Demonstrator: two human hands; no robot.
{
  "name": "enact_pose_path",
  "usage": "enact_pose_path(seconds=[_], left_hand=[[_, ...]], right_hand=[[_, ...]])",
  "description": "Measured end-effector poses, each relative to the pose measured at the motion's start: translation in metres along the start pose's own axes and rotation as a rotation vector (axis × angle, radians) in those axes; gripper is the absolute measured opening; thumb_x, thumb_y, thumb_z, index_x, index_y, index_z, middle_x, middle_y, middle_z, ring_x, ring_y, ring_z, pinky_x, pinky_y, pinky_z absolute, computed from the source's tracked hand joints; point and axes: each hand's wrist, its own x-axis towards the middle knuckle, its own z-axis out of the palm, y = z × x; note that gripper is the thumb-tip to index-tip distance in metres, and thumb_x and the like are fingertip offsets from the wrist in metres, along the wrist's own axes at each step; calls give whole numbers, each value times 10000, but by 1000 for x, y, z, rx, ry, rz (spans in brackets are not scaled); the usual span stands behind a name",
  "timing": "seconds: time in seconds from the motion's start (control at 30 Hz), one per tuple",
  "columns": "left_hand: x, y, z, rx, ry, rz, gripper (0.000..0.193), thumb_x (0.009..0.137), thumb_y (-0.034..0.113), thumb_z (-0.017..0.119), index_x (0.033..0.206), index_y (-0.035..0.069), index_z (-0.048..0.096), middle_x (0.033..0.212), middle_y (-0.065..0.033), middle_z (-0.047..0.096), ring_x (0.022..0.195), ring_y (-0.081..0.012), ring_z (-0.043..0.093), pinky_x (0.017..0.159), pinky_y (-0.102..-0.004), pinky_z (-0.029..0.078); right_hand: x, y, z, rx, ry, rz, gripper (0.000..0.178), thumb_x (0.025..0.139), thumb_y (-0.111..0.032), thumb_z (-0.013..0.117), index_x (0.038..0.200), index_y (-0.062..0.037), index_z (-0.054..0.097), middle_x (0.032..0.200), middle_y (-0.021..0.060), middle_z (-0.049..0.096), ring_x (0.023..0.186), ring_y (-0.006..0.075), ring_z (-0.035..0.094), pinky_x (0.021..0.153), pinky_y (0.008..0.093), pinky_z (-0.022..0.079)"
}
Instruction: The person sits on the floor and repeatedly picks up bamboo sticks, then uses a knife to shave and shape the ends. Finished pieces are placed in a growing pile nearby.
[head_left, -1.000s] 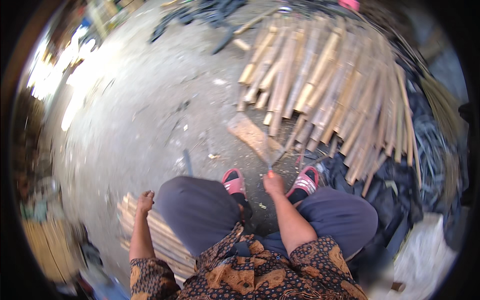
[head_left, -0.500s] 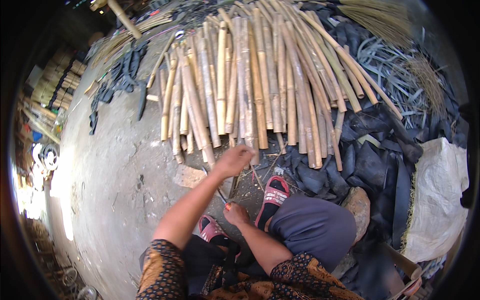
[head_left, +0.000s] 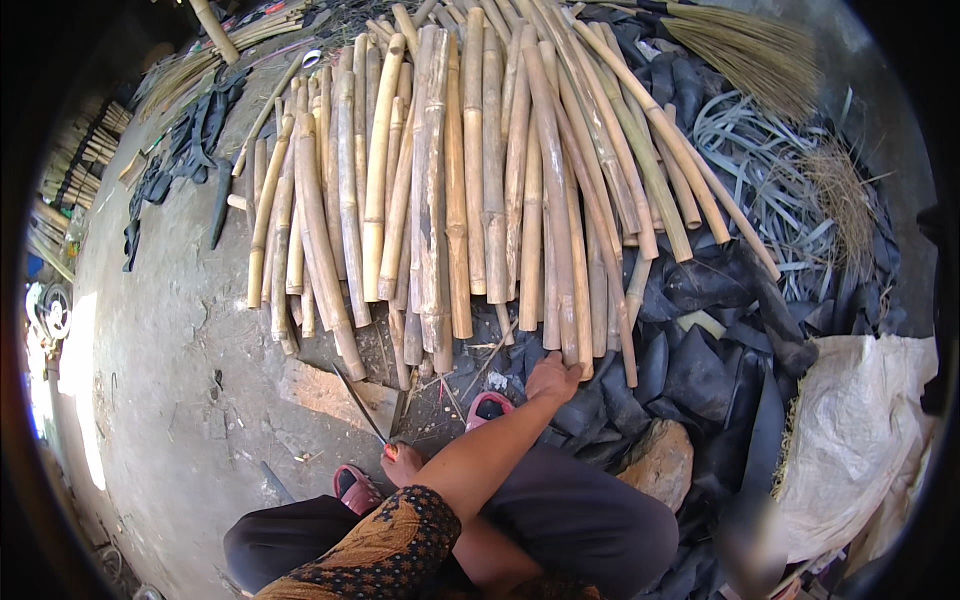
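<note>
My left hand (head_left: pixel 556 380) reaches across over my right arm to the near ends of the bamboo poles. Its fingers are closed at the lower end of one bamboo pole (head_left: pixel 568 290). Lower and to the left, my right hand (head_left: pixel 402 463) is closed round the red-orange handle of a knife (head_left: pixel 358 405). The knife's long, narrow, dark blade points away and to the left, passing over a flat wooden block (head_left: pixel 315 396) on the floor. Part of my right forearm is hidden beneath the left one.
Many bamboo poles (head_left: pixel 375 180) lie fanned out ahead. On the right are black rubber-like scraps (head_left: pixel 690 370), pale strips (head_left: pixel 750 160), a broom head (head_left: pixel 745 55), a stone (head_left: pixel 660 462) and a white sack (head_left: pixel 860 430). A pink sandal (head_left: pixel 357 488) is on my foot.
My left hand has moved right, from the middle poles to a pole end further right. My right hand keeps the knife low. The view has shifted to the right.
</note>
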Motion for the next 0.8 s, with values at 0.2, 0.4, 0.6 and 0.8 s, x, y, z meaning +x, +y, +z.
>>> enact_pose_path(seconds=[0.2, 0.4, 0.6, 0.8], left_hand=[[-37, -38, -47, -868, -238, 10, 429, 954, 269, 582, 1291, 21, 489, 1115, -186, 688, 928, -301, 716, 807, -423, 597], [-171, -89, -213, -777, 285, 264, 352, 1017, 304, 644, 1233, 42, 547, 783, -29, 622, 575, -92, 561, 546, -255, 494], [-340, -131, -320, -604, 599, 322, 382, 1026, 304, 640, 1260, 7, 580, 771, 21, 572, 551, -44, 481, 494, -227, 399], [-516, -209, -342, -436, 883, 108, 419, 1027, 284, 628, 1327, -7, 601, 815, 7, 592, 564, -39, 488, 497, -225, 391]], right_hand=[[-14, -9, -34, 333, -181, 121, 347, 876, -332, 678, 1044, -30, 644, 975, 258, 700, 919, 438, 688, 805, 510, 535], [-11, -15, -28, -45, -109, -113, 470, 913, -417, 552, 1137, -25, 681, 1086, 298, 689, 1059, 472, 658, 929, 549, 518], [-17, -24, -1, 154, 15, 57, 324, 922, -340, 566, 748, -69, 606, 494, 94, 560, 350, 214, 544, 353, 377, 425], [-15, -45, 6, 334, 181, -113, 281, 939, -282, 558, 780, -53, 587, 459, 91, 528, 318, 216, 506, 320, 380, 389]])
